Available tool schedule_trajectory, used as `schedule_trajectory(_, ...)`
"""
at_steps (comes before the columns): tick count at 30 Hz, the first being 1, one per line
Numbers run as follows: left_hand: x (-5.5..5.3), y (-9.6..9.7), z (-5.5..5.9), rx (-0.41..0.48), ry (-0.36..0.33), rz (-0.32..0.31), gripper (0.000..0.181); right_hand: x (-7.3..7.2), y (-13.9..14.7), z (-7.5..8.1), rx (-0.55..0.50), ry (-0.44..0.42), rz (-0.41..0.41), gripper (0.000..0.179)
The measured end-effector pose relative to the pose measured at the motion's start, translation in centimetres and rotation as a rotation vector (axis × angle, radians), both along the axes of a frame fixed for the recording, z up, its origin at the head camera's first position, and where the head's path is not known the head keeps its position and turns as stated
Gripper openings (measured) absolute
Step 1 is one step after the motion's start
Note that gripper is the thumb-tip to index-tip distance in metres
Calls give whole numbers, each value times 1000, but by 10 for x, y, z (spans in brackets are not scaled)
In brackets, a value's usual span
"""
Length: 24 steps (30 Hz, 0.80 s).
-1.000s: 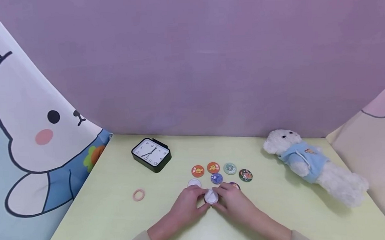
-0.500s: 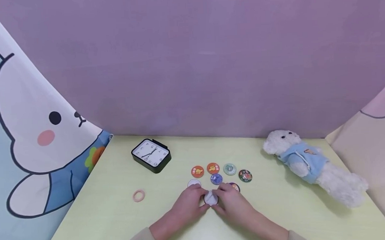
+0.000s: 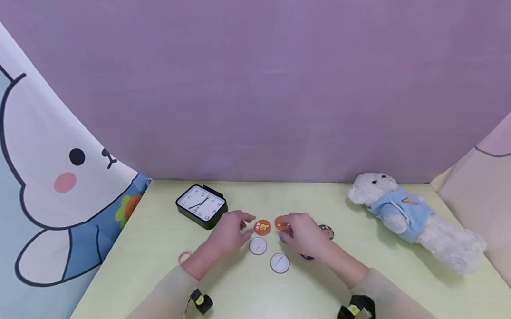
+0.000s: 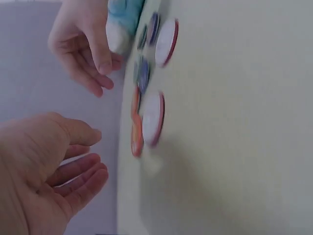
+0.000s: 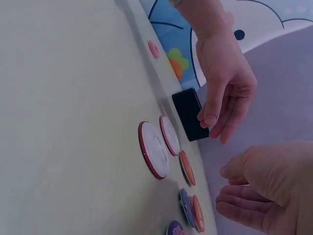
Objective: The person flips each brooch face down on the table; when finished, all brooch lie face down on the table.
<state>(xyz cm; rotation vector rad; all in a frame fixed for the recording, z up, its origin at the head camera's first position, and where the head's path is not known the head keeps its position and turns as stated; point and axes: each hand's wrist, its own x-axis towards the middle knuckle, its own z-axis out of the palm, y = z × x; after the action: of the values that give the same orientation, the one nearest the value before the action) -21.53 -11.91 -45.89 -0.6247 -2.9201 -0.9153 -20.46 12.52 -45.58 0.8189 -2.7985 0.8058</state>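
Note:
My left hand [image 3: 228, 233] hovers left of an orange round badge [image 3: 262, 227], its fingers loosely bent around nothing. My right hand [image 3: 305, 234] hangs over the right part of the badge group, partly covering a second orange badge [image 3: 280, 222] and a blue one [image 5: 187, 206]. In the right wrist view my right hand [image 5: 271, 188] is apart from the badges, with nothing in its relaxed fingers. Two badges lie white side up, one [image 3: 258, 246] below the left orange badge and the other [image 3: 279, 263] closer to me. A dark badge [image 3: 326, 231] shows past the right hand.
A black clock [image 3: 202, 206] lies at the back left, beside the left hand. The left wrist partly covers a pink ring [image 3: 184, 256]. A white plush toy [image 3: 405, 219] in a blue hoodie lies at the right. A purple curtain [image 3: 269, 92] rises behind the table.
Both hands have let go of the near white-side-up badge, which now lies flat on the table. They have moved apart and farther forward, over the badge group.

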Motion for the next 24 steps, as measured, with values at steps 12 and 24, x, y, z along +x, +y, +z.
schedule_trajectory(12,-26,-1,-31,-22,16,-58,31,-24,-37,-18,25,-84,15,21)
schedule_trajectory(24,-26,-2,-41,151,67,-8,21,-25,-48,-23,1,-6,1,9)
